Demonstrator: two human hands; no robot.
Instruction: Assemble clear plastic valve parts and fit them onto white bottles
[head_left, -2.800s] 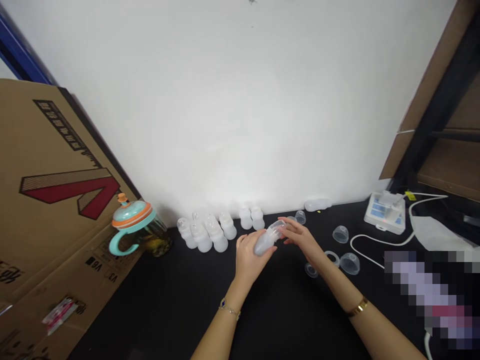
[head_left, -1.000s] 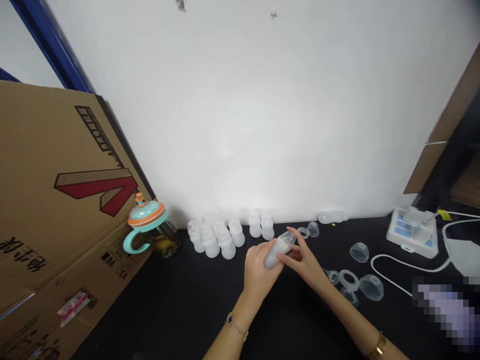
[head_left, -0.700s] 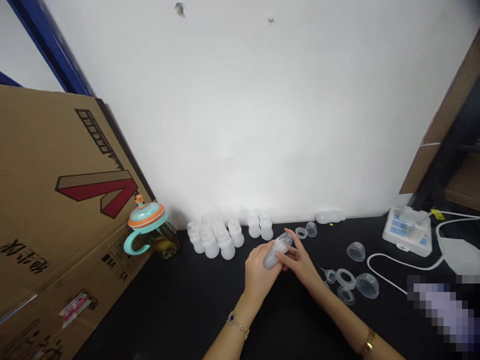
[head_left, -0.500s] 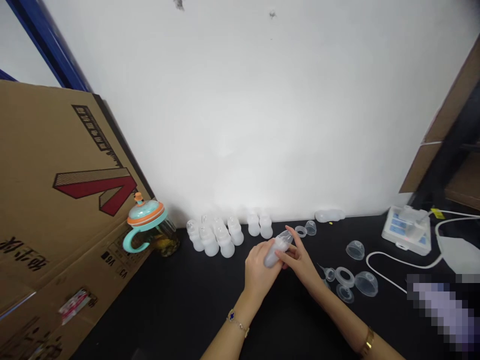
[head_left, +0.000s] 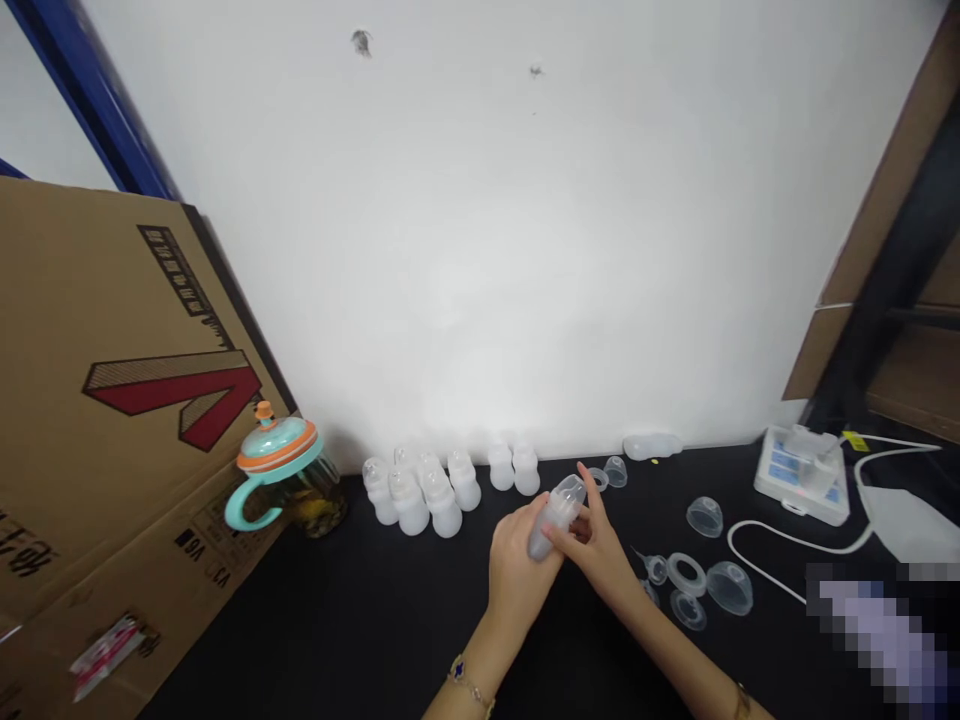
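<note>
My left hand (head_left: 517, 572) grips the body of a frosted plastic baby bottle (head_left: 555, 518), which stands tilted with its clear top upward. My right hand (head_left: 592, 540) is against the bottle's upper part, with its fingers around the clear section and the index finger raised. The hands are close together in front of me, above the black table (head_left: 315, 640). Several upright frosted bottles (head_left: 420, 495) stand in a cluster to the left of my hands.
Clear pump parts, including domes (head_left: 705, 517) and rings (head_left: 687, 574), lie to the right. A white device with blue panels (head_left: 801, 475) trails a white cable (head_left: 787, 537). A glass jar with a teal handle (head_left: 281, 475) stands against a cardboard box (head_left: 127, 400).
The bottle has turned more upright between my hands, and both hands still hold it. The whole view has shifted slightly, and the table items sit differently in the picture.
</note>
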